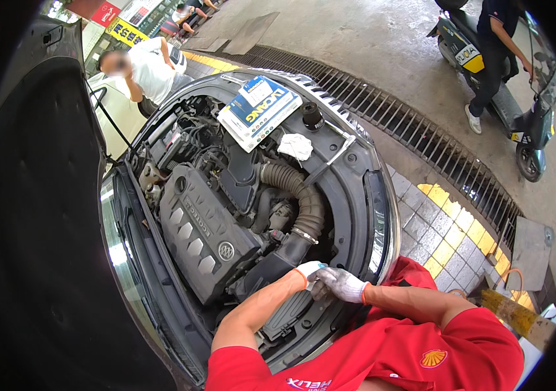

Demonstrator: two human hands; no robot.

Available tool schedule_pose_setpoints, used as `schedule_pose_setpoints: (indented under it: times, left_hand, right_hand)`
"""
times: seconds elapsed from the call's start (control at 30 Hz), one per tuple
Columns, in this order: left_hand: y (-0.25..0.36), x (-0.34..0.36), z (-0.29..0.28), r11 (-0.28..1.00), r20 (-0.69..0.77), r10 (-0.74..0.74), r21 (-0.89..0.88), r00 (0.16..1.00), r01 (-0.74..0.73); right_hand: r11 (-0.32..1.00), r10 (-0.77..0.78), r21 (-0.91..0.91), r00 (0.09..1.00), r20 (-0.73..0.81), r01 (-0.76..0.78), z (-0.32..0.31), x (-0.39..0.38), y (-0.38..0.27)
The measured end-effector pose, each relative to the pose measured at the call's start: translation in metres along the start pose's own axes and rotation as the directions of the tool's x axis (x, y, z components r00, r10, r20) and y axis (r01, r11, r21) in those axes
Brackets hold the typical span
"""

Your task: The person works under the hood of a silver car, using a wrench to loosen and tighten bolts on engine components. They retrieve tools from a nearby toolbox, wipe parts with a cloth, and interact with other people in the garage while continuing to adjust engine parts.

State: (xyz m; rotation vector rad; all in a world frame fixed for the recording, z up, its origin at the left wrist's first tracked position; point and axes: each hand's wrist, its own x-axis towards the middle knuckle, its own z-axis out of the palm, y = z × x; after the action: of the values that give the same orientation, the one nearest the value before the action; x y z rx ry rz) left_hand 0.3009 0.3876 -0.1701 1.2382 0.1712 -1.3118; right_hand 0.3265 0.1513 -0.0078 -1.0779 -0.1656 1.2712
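My left hand (310, 271) and my right hand (343, 285) meet above the near front corner of the engine bay, both in whitish work gloves with orange cuffs. The right glove has grey smudges, and its fingers are curled in against the left hand. Most of the left fingers are hidden behind it, and whatever lies between the hands cannot be made out. Just below them is a black ribbed housing (287, 313). Beside the hands, a corrugated intake hose (302, 195) curves down to a black duct (284, 257). The dark plastic engine cover (203, 228) lies to the left.
On the front panel rest a blue-and-white box (261, 111), a black cylindrical part (312, 116), a crumpled white cloth (295, 146) and a metal ratchet wrench (342, 150). The raised hood (36, 195) fills the left. One person (147, 65) stands beyond the car; another is by a scooter (512, 124).
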Motion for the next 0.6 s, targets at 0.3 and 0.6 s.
schedule_pose_setpoints:
  times: [0.3,0.6]
  left_hand:
    - [0.021,-0.004,0.014,0.808,0.081,-0.148,-0.564,0.986,0.168]
    - [0.017,-0.005,0.021,0.851,-0.111,-0.201,-0.512,0.973,0.117]
  right_hand:
    - [0.951,0.281,-0.155,0.956,0.082,-0.266,-0.010,0.026,-0.034]
    - [0.330,-0.015,-0.943,0.999,0.039,0.042,0.018,0.047,-0.050]
